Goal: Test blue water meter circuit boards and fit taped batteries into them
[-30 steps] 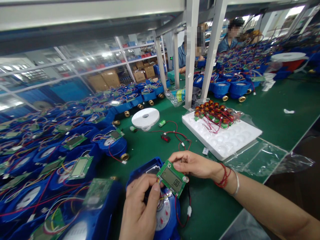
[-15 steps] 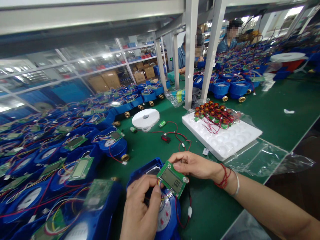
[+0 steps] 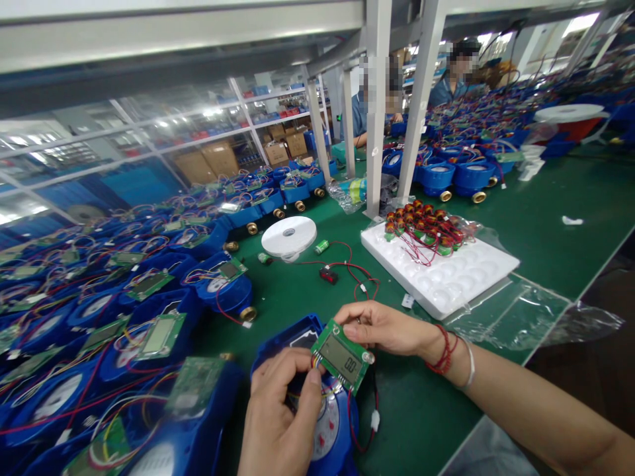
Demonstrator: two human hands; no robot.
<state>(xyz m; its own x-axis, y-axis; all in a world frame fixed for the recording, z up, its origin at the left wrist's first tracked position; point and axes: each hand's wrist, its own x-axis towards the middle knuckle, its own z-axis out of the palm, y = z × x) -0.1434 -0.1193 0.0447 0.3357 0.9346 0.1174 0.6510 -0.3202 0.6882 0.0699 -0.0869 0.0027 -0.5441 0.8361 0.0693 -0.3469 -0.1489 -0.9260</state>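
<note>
Clamping the LCD circuit board (image 3: 342, 356), my right grip (image 3: 384, 325) likely keeps it readable; my left grip (image 3: 280, 403) pinches coloured wires (image 3: 316, 361).

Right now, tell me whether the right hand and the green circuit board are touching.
Touching. The head view shows it: the right hand grips the green circuit board, its fingers overlapping the board's upper edge.
</note>
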